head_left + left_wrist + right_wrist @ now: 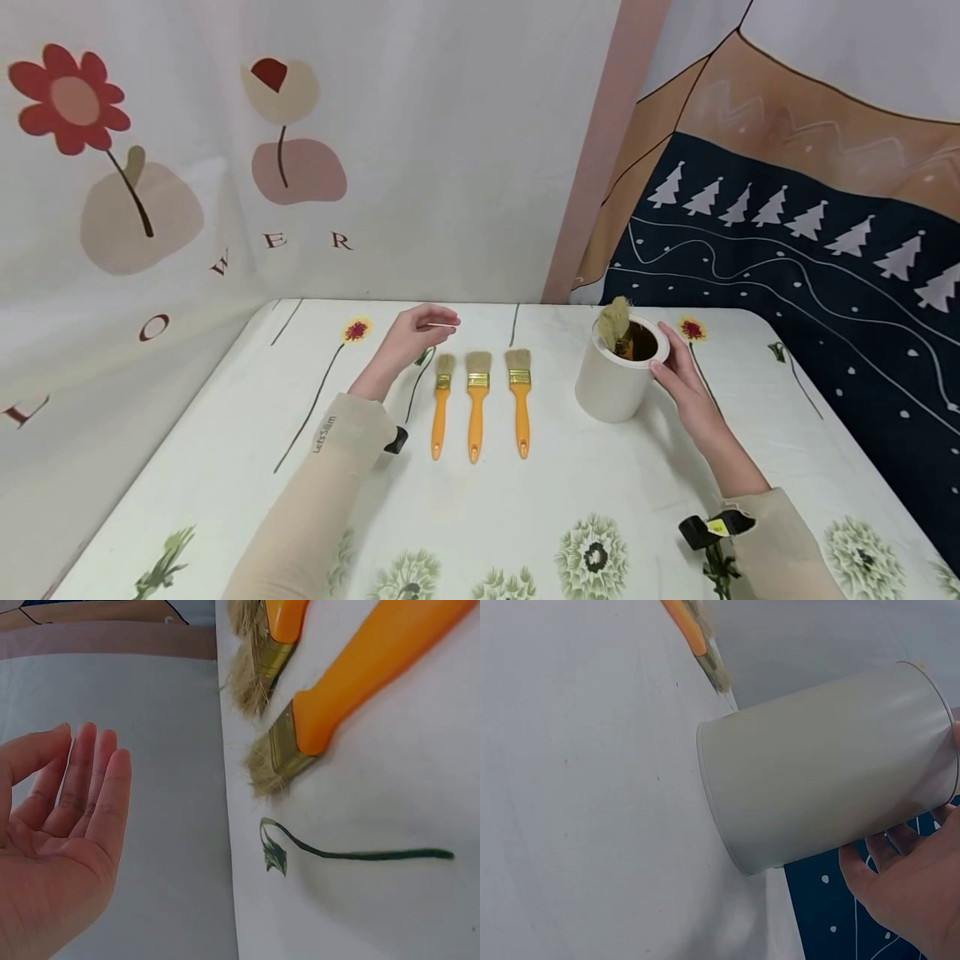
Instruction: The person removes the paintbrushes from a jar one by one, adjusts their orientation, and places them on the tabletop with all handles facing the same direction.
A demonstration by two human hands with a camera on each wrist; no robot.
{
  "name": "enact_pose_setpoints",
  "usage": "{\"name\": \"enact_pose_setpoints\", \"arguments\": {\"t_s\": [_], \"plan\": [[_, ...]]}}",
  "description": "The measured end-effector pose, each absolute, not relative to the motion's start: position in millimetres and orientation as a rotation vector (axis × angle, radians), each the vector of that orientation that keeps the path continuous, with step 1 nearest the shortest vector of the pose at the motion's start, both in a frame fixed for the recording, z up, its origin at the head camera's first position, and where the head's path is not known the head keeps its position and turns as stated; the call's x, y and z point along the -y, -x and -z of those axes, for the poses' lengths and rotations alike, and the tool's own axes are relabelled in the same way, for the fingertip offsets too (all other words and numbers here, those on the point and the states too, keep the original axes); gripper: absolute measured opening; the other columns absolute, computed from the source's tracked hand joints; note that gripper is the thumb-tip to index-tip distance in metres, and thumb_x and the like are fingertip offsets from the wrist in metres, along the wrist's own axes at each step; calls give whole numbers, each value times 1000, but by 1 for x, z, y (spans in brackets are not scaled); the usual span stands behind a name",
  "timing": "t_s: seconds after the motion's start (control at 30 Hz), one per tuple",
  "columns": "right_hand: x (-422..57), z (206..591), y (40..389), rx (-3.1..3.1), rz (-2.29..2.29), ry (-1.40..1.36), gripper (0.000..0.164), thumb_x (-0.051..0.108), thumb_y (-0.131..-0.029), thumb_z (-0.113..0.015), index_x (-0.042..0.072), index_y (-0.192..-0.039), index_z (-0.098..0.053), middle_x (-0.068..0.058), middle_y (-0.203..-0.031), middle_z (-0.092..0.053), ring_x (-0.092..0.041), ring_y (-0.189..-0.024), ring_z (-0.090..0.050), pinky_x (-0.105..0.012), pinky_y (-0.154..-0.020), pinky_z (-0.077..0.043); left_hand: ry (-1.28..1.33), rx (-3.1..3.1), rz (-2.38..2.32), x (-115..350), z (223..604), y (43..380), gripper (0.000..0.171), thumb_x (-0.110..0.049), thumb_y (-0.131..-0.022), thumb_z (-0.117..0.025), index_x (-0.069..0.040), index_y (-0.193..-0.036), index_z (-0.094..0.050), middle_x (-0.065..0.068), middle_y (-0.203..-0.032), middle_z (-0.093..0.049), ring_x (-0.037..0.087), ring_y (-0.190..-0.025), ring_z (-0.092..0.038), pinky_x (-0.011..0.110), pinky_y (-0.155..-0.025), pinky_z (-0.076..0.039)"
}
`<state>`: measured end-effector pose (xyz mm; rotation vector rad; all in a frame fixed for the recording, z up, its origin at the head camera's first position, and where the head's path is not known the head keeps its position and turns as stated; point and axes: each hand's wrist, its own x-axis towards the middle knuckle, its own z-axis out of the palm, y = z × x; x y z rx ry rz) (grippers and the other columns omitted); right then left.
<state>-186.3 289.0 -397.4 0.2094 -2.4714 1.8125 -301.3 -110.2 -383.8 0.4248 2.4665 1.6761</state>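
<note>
Three paintbrushes with orange handles lie side by side on the table: a left one [440, 408], a middle one [476, 408] and a right one [520, 404], bristles toward the far edge. My left hand [422, 329] hovers past the left brush, fingers loosely bent and holding nothing; in the left wrist view the palm [60, 862] faces the camera. To the right stands a white cylindrical container [611, 383], with brush bristles [615, 323] sticking up from its mouth. My right hand [686, 383] grips its upper right side, thumb near the rim and fingers behind.
A white cloth with printed flowers covers the table [465, 508]. Behind it hang a pale curtain [450, 167] and, at right, a dark blue patterned cloth [750, 250]. Black wrist straps [697, 531] sit on the sleeves.
</note>
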Motion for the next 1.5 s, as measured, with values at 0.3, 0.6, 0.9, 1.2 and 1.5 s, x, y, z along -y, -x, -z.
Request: {"name": "enact_pose_setpoints", "arguments": {"t_s": [0.3,0.6,0.9,1.2,1.5], "plan": [[-289,397,187,2468,-1814,-216,65,31,-108,-38,18,-162,-4,-13,-169,-4,-34,-156,-2,5,-99,-28,-498,-2442,-1726,100,376,296,34,-8,-98,-61,-1,-131,-58,20,-132,-64,33,-121,-63,38,-103,-53],[-289,397,186,2488,-1806,-192,65,31,-108,-38,18,-161,-3,-11,-169,-4,-34,-156,-3,0,-106,-28,-533,-2436,-1756,89,368,289,39,-10,-98,-63,-2,-135,-56,19,-131,-64,33,-118,-63,43,-104,-51],[-289,396,186,2497,-1801,-187,65,32,-109,-37,19,-162,-2,-10,-169,-3,-34,-156,-3,-4,-110,-28,-589,-2386,-1791,76,363,286,41,-12,-97,-64,-2,-136,-55,19,-133,-63,32,-118,-64,43,-105,-50],[-288,397,186,2509,-1790,-177,65,32,-109,-37,18,-161,-3,-11,-169,-4,-35,-156,-4,-10,-115,-28,-597,-2350,-1816,61,363,283,41,-14,-96,-66,-5,-135,-57,16,-131,-65,29,-117,-65,39,-102,-53],[-288,397,186,2501,-1792,-186,64,33,-109,-36,20,-162,-2,-12,-169,-4,-35,-156,-5,-12,-115,-29,-651,-2301,-1834,45,359,280,40,-14,-95,-67,-7,-133,-58,14,-130,-66,28,-116,-66,37,-101,-53]]}}
